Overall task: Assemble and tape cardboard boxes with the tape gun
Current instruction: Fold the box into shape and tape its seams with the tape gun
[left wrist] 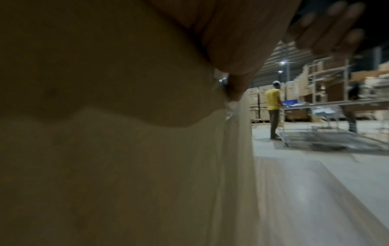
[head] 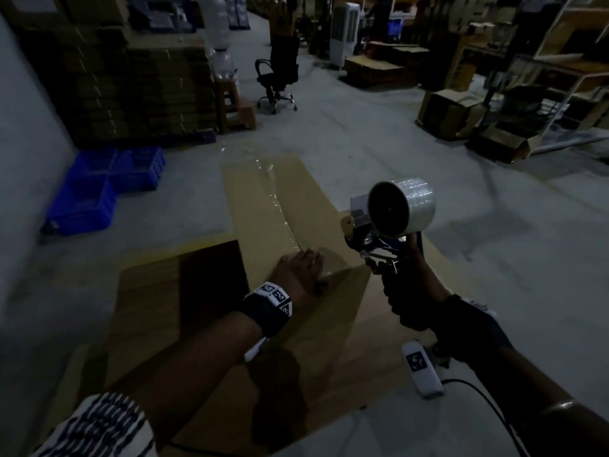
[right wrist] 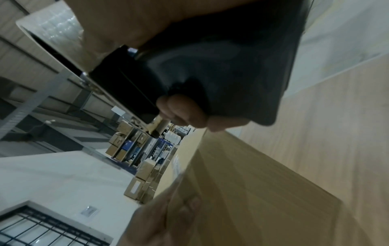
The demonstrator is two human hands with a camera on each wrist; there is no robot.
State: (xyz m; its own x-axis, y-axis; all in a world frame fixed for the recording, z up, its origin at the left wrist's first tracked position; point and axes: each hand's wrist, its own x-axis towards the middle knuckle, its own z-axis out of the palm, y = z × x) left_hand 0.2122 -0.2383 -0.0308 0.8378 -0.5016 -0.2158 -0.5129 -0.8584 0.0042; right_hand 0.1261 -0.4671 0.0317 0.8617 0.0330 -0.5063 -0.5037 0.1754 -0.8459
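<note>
Your left hand (head: 301, 268) lay flat, fingers extended, pressing the near end of the tape strip (head: 275, 189) onto the top of the cardboard box (head: 263, 206). The box stood on the floor at the centre of the head view, its long axis running from 6 o'clock toward 12 o'clock, with the strip following the centre seam. Your right hand (head: 417, 298) was clenched around the handle of the tape gun (head: 392, 225), which was raised clear of the box at its 3 o'clock side, roll uppermost.

Probable faults from this position:
- The tape appeared wrinkled toward the 12 o'clock end. Wrinkles there would likely leave the far flaps poorly bonded, and the seam could lift under load.
- The strip end under your left hand lay at the box edge. Insufficient pressure there could let it peel back.
- The cutter of the gun pointed toward the box and stood near your left hand. A careless return stroke could nick the fingers.
- Flattened cardboard (head: 155, 291) lay at 8 o'clock beside the box. It could slide underfoot.
- Low light could hide an off-centre strip.

No brand, label or writing was legible on the box, the gun or the roll. The wrist bands (head: 273, 296) carried square black-and-white marker patterns only. The print on your left sleeve (head: 99, 427) was too blurred to read.
</note>
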